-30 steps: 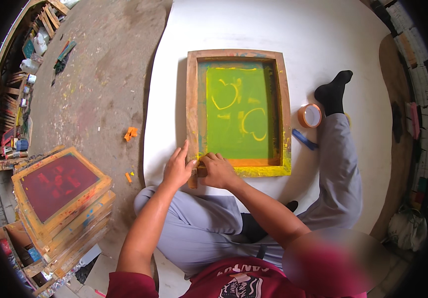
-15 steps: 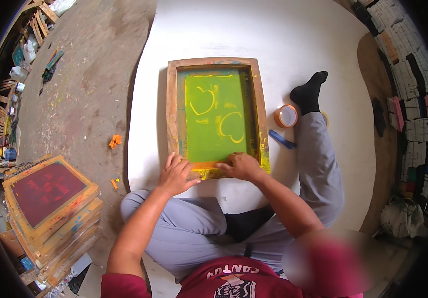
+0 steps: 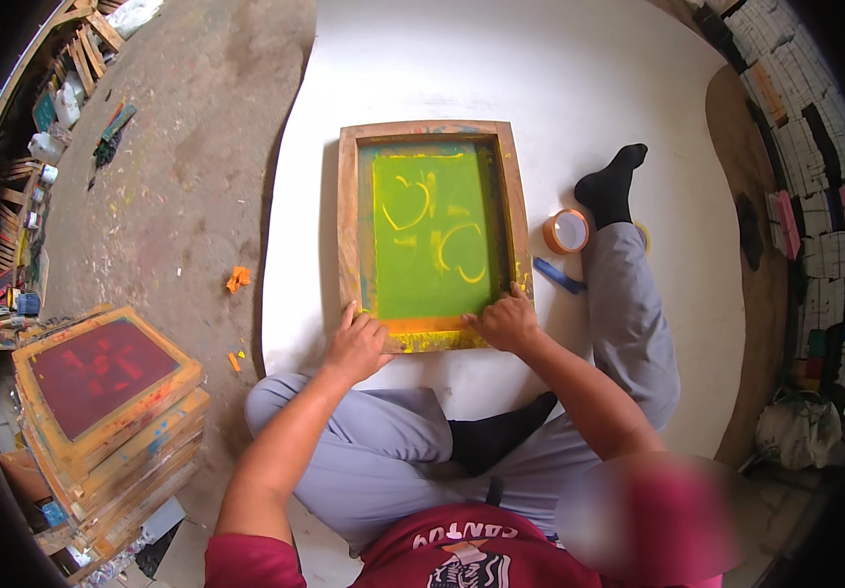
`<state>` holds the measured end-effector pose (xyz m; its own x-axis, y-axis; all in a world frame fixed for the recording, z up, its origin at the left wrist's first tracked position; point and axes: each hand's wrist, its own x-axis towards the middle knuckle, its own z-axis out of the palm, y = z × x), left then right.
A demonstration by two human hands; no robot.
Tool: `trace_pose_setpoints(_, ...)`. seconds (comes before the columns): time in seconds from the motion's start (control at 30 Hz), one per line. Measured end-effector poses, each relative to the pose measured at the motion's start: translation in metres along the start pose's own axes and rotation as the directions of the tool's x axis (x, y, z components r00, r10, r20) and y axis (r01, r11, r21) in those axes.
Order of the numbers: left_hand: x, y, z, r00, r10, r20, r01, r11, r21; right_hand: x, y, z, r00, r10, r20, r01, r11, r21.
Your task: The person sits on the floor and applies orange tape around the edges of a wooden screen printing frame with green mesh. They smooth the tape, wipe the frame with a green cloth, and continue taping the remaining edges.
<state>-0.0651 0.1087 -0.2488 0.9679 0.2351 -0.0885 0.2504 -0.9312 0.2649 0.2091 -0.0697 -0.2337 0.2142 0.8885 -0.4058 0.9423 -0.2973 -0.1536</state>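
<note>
Partly hidden: the person's lower body and face, blurred/cut off at the lower edge; the frame stack (image 3: 109,412) at left is clipped by the rim, its under-layers hard to make out. The wooden screen frame (image 3: 429,235) lies flat on the white sheet (image 3: 540,88) on the floor, just ahead of crossed legs. Rect., raw wood, paint-smeared; green mesh w/ yellow heart outlines, orange-yellow tape along near edge. Left hand (image 3: 356,345) rests at near-left corner, fingers loosely spread, flat on wood. Right hand (image 3: 504,320) at near-right corner, fingers curled onto the taped edge; whether it pinches tape, cannot tell. Orange tape roll (image 3: 567,231) and blue tool (image 3: 560,275) lie just right of frame. Bare floor at left is rough, speckled.
</note>
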Motion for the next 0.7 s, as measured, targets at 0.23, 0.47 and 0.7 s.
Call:
trace_pose_setpoints(0.23,0.002,0.002,0.004,1.000,0.007,0.025,-0.008,0.999,0.043,0.025,-0.068,0.017,1.000,-0.008,-0.026,0.012,0.987,0.159)
trace_pose_setpoints(0.47,-0.002,-0.009,0.019,0.994,0.076,-0.078,-0.065,0.988,0.139,0.052,-0.130,0.023,0.984,-0.062,-0.167,0.116,0.934,0.339)
trace_pose_setpoints(0.7,0.001,0.003,-0.001,1.000,-0.013,0.021,0.012,0.997,0.072,0.010,-0.048,0.023,0.987,0.091,-0.132,-0.054,0.964,0.259)
